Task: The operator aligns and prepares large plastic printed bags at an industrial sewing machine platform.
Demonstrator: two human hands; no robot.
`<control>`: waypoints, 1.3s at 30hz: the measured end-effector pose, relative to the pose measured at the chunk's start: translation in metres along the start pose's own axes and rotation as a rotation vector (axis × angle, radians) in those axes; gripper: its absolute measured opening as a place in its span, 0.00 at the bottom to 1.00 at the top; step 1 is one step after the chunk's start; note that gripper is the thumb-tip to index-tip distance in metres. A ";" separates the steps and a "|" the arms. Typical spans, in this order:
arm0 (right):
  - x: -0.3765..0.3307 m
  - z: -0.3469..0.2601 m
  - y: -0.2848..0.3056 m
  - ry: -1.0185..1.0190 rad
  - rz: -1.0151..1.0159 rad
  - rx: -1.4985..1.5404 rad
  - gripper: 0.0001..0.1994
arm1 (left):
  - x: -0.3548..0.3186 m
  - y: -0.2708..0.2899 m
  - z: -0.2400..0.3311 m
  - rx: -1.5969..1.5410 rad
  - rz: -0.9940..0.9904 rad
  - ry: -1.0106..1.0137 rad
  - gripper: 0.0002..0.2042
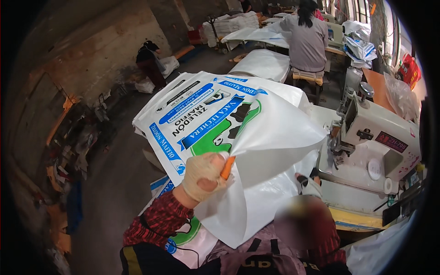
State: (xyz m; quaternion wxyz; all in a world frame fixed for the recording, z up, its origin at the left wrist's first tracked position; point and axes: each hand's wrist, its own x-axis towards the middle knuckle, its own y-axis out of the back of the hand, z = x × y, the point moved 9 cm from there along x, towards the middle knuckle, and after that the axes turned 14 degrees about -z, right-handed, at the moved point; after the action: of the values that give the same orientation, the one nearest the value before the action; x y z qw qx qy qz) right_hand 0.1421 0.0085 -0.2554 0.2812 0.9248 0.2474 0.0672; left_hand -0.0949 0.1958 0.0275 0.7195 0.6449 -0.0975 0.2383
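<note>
Woven white plastic is what my left hand [204, 176] grips: its gloved fingers [215, 161] are curled tight, pinching the folded-back edge of the top sack [270, 137] together with an orange tool [228, 167]. That sack runs up and away from those fingers. My right hand [308, 185] lies under the raised flap, nearer the sewing machine [376, 137]; I cannot tell its fingers' state. Beyond, a seated person [306, 39] works.

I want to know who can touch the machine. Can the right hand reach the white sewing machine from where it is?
Probably yes. The right hand lies low on the white sack, just beside the sewing machine, with nothing standing between them. The left hand is busy gripping the sack's folded edge.
</note>
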 end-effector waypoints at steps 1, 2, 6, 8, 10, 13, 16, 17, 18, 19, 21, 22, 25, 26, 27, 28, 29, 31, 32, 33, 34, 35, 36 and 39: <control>0.008 -0.020 0.002 0.042 -0.063 0.337 0.26 | 0.000 0.004 0.008 0.191 -0.131 -0.038 0.03; 0.033 0.015 -0.010 -0.078 0.003 0.312 0.25 | -0.002 0.004 0.008 0.380 -0.264 -0.076 0.02; 0.038 -0.083 0.007 0.219 0.015 0.235 0.18 | -0.024 0.067 -0.075 0.660 0.750 0.182 0.07; 0.025 -0.102 0.012 0.294 0.095 0.088 0.17 | 0.023 0.017 0.037 -0.133 -0.119 -0.337 0.14; -0.011 -0.148 0.024 0.409 0.023 0.068 0.21 | 0.018 -0.092 0.070 0.121 -0.816 -0.122 0.20; -0.020 -0.100 0.010 0.536 -0.009 0.018 0.15 | 0.076 -0.125 0.058 -0.132 -0.588 -0.082 0.13; -0.046 -0.084 0.046 0.449 0.036 -0.284 0.14 | 0.124 -0.075 0.012 -0.464 0.039 -0.131 0.09; -0.049 -0.065 0.059 0.434 0.004 -0.210 0.14 | 0.137 -0.065 0.011 -0.198 0.078 -0.095 0.13; -0.056 -0.056 0.068 0.448 -0.038 -0.123 0.13 | 0.145 -0.076 0.002 -0.133 -0.068 -0.077 0.14; -0.061 -0.054 0.076 0.456 0.007 -0.106 0.10 | 0.151 -0.095 0.000 -0.066 -0.214 -0.052 0.16; -0.065 -0.051 0.083 0.426 0.012 -0.214 0.09 | 0.142 -0.133 -0.018 -0.536 -0.412 0.390 0.16; -0.068 -0.049 0.085 0.417 0.003 -0.310 0.09 | 0.111 -0.168 -0.024 -0.974 -0.593 0.865 0.16; -0.079 -0.044 0.092 0.547 0.089 -0.285 0.07 | 0.111 -0.180 -0.040 -1.641 -0.136 0.934 0.08; -0.086 -0.043 0.099 0.631 0.159 -0.203 0.07 | 0.115 -0.179 -0.042 -1.809 0.063 0.855 0.06; -0.088 -0.042 0.100 0.600 0.164 -0.251 0.07 | 0.126 -0.168 -0.030 -1.871 0.178 0.667 0.04; -0.088 -0.044 0.097 0.590 0.173 -0.252 0.07 | 0.135 -0.136 -0.010 -1.923 0.299 0.465 0.03; -0.074 -0.013 0.080 0.481 -0.051 0.192 0.07 | 0.150 -0.117 0.016 -1.849 0.410 0.273 0.02; -0.081 -0.013 0.040 0.374 -0.232 0.556 0.09 | 0.156 -0.031 0.078 -1.450 0.532 -0.195 0.03; -0.091 -0.019 0.025 0.360 -0.200 0.459 0.11 | 0.157 -0.007 0.114 -1.138 0.508 -0.444 0.04; -0.101 -0.016 0.023 0.345 -0.188 0.452 0.11 | 0.189 -0.042 0.102 -1.319 0.139 -0.442 0.06; -0.119 -0.036 0.022 0.580 -0.151 0.199 0.15 | 0.211 -0.088 0.088 -1.456 -0.239 -0.427 0.08; -0.142 -0.053 0.015 0.805 -0.111 -0.062 0.20 | 0.217 -0.109 0.091 -1.460 -0.247 -0.426 0.08; -0.136 -0.010 -0.014 0.482 -0.497 0.151 0.24 | 0.216 -0.137 0.118 -0.633 -0.340 -0.503 0.11; -0.142 0.068 0.004 -0.024 -0.508 0.086 0.24 | 0.206 -0.247 0.088 -0.074 -0.432 -0.345 0.11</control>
State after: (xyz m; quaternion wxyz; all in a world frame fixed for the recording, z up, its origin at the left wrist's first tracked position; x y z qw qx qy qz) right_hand 0.0385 -0.0983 -0.3080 0.2522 0.8448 0.4711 -0.0270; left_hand 0.2144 0.1412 -0.0848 0.7495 0.6551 -0.0876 -0.0377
